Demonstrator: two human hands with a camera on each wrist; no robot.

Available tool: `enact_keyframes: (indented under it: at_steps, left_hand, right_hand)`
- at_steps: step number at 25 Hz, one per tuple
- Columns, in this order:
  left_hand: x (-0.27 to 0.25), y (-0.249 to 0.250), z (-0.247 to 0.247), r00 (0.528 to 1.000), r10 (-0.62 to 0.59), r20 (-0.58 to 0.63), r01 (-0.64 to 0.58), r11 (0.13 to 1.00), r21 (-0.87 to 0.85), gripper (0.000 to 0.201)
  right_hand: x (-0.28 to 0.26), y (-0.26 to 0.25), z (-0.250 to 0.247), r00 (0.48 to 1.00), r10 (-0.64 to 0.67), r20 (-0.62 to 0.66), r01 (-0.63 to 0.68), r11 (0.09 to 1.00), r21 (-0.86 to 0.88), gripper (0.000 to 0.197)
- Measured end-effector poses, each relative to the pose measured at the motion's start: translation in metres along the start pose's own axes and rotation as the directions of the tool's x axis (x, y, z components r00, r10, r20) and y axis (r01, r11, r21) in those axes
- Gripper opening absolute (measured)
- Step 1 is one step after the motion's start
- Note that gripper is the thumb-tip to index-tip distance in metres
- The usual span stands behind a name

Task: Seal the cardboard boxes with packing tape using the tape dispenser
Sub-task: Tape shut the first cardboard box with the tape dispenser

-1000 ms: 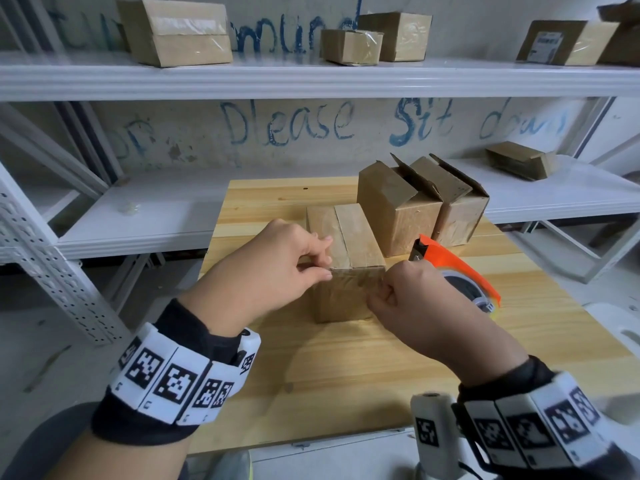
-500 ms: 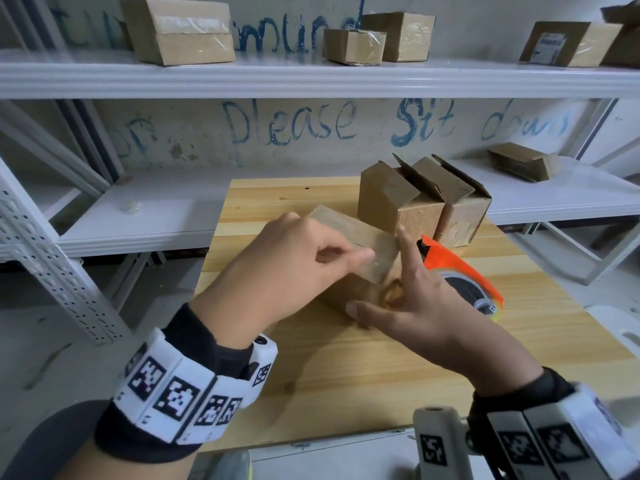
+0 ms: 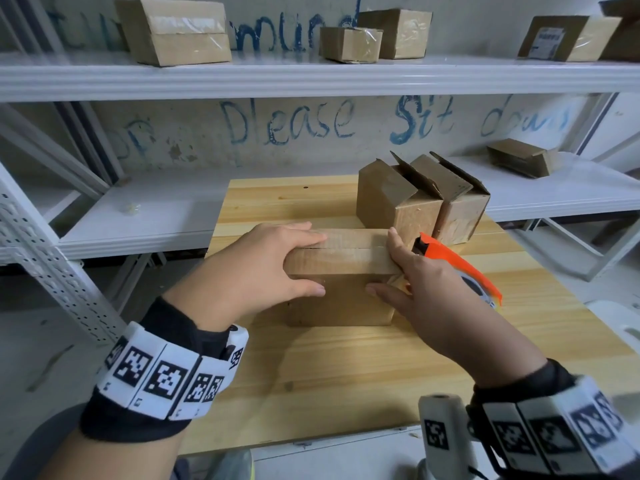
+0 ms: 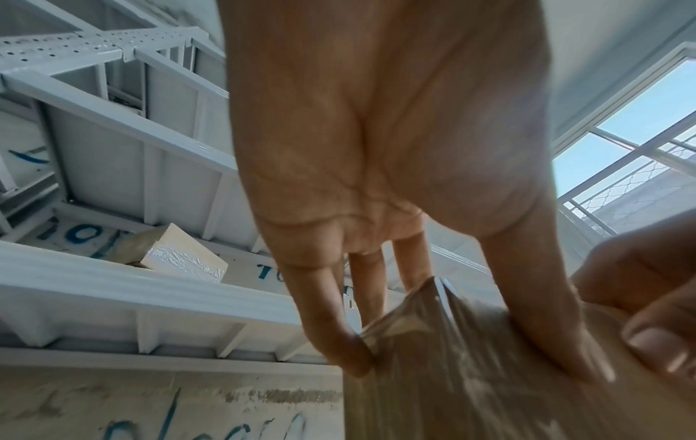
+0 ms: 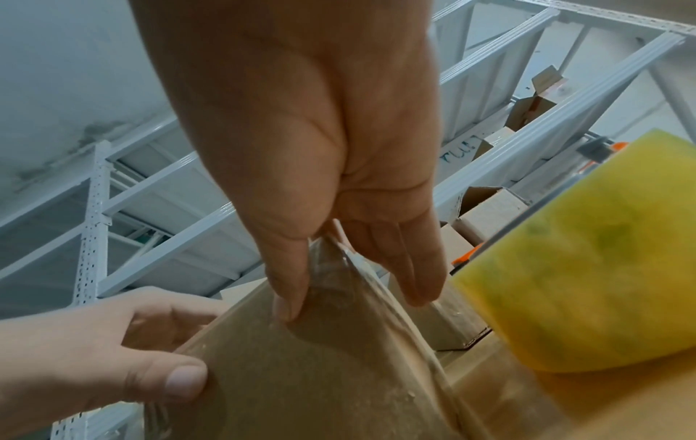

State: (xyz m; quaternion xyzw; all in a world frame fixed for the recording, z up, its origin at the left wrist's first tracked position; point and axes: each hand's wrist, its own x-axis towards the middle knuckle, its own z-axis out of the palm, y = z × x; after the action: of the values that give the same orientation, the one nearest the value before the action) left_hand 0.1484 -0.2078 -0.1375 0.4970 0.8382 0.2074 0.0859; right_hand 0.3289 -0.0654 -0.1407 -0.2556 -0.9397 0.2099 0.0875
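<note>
White shelving backs a wooden table (image 3: 311, 368). Left hand (image 3: 263, 268): fingers laid over the top, thumb on the near face, clasping the left end of the closed cardboard box (image 3: 343, 268) at table centre. Right hand (image 3: 426, 289): straight fingers against the right end, thumb on the front. Orange tape dispenser (image 3: 453, 261) lies just beyond, beside two open-flapped boxes (image 3: 422, 202).

brown cardboard box (image 3: 341, 268), orange tape dispenser (image 3: 457, 263), pale wood table (image 3: 346, 368), black-and-white patterned wristbands (image 3: 166, 372)
</note>
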Motion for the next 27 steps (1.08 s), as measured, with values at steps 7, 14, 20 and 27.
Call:
enact_keyframes:
  at_steps: [7, 14, 20, 27]
  left_hand:
    - [-0.001, 0.004, 0.002, 0.999, -0.038, -0.035, 0.038, 0.999, 0.016, 0.079]
    - [-0.002, 0.006, 0.003, 0.999, -0.044, -0.013, 0.045, 0.997, 0.06, 0.079]
    - [-0.001, 0.005, 0.004, 1.0, -0.015, -0.014, 0.015, 1.0, -0.006, 0.078]
    - [-0.002, 0.004, -0.001, 0.997, -0.002, 0.078, 0.0, 0.999, 0.037, 0.074]
  right_hand:
    - [0.003, 0.015, 0.006, 0.943, -0.066, -0.325, 0.078, 0.997, 0.026, 0.055]
    - [0.0, 0.008, 0.0, 0.914, -0.055, -0.402, 0.011, 0.994, -0.112, 0.049]
    - [0.003, 0.012, 0.005, 0.92, -0.132, -0.368, 0.105, 0.99, -0.092, 0.03]
    - [0.008, 0.027, 0.018, 0.859, -0.176, -0.481, 0.153, 0.984, -0.087, 0.013]
